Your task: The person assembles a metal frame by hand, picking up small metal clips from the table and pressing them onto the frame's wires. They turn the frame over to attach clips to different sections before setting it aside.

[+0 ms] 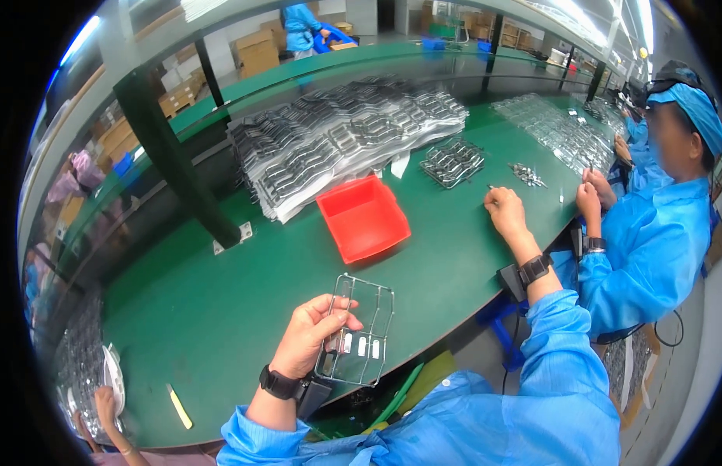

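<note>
My left hand (306, 334) grips a small bent wire rack (362, 344) over the near edge of the table. Several pale flat tabs sit in a row along the rack's lower half. Farther right, my right hand (507, 213) reaches out over the green tabletop with thumb and fingers pinched together. A tiny dark piece shows at its fingertips, too small to name. Just beyond that hand lies a loose heap of small shiny metal pieces (528, 175). Left of the heap is a little stack of wire racks (453, 163).
An open red plastic bin (365, 217) stands mid-table. Behind it, wire racks (330, 144) are piled in layers with white sheets. A yellow cutter knife (179, 408) lies at the left. A co-worker in blue (648, 241) works close on my right. A dark post (174, 155) rises left.
</note>
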### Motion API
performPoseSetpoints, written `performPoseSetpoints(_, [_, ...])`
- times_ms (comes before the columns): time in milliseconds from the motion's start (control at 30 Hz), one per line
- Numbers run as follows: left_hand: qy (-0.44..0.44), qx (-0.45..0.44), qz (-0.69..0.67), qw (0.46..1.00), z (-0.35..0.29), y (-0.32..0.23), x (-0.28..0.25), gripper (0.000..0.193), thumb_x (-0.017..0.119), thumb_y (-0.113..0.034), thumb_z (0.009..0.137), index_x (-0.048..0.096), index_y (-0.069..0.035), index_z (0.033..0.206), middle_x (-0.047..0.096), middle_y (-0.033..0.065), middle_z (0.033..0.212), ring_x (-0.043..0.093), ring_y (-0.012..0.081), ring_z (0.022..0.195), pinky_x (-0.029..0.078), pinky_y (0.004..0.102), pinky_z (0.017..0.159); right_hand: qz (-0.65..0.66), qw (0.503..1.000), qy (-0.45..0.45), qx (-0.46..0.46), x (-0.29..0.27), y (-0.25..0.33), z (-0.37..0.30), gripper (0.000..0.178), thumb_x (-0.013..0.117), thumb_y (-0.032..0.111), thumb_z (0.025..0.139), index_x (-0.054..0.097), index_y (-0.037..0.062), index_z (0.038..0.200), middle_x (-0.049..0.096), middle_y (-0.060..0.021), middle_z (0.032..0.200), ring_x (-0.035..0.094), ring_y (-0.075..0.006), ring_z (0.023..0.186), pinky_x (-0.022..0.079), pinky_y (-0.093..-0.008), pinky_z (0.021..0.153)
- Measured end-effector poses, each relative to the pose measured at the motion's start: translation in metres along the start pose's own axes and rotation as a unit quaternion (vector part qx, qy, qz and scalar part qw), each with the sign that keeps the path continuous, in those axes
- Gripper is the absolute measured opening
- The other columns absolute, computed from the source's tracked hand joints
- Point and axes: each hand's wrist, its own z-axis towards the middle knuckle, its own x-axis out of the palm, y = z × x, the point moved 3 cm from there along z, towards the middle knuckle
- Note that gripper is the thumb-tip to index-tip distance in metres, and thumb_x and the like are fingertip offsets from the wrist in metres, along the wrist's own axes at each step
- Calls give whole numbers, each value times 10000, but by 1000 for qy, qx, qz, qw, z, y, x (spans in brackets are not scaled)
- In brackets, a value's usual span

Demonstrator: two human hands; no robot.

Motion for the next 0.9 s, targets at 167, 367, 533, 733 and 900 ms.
performPoseSetpoints(167, [35,28,20,999,4,-1,7,271,550,-227,923,578,21,1028,658,65,833,606,100,751,468,209,661,193,979,32,-52,-19,69,-12,98,630,4,761,636,28,856,634,-75,845,611,-198,840,491,-303,727])
performPoseSetpoints(367, [87,5,1,996,-1,-3,7,268,552,-224,924,600,5,1054,661,43,826,556,43,656,432,175,566,508,693,511,8,-10,225,-67,248,634,112,855,589,-23,1058,645,-83,948,623,-115,827,491,-225,682])
performPoseSetpoints(533, [77,6,29,997,0,1,6,277,541,-258,935,597,-14,1053,639,13,830,546,40,648,430,177,539,466,724,508,31,11,238,-68,120,643,93,800,603,-7,852,654,-59,785,620,-131,690,489,-261,603])
performPoseSetpoints(733, [26,10,45,999,6,18,-3,258,535,-253,938,608,-27,1040,651,21,801,545,35,589,433,169,495,260,876,386,-126,31,258,-73,128,591,10,723,604,6,850,597,-37,656,591,-101,634,472,-272,557])
performPoseSetpoints(900, [39,0,-2,999,2,1,1,245,543,-234,934,603,-32,1059,658,29,790,535,31,530,416,154,465,484,630,604,57,35,241,-61,161,591,130,854,604,2,951,646,-68,857,641,-150,732,502,-230,602])
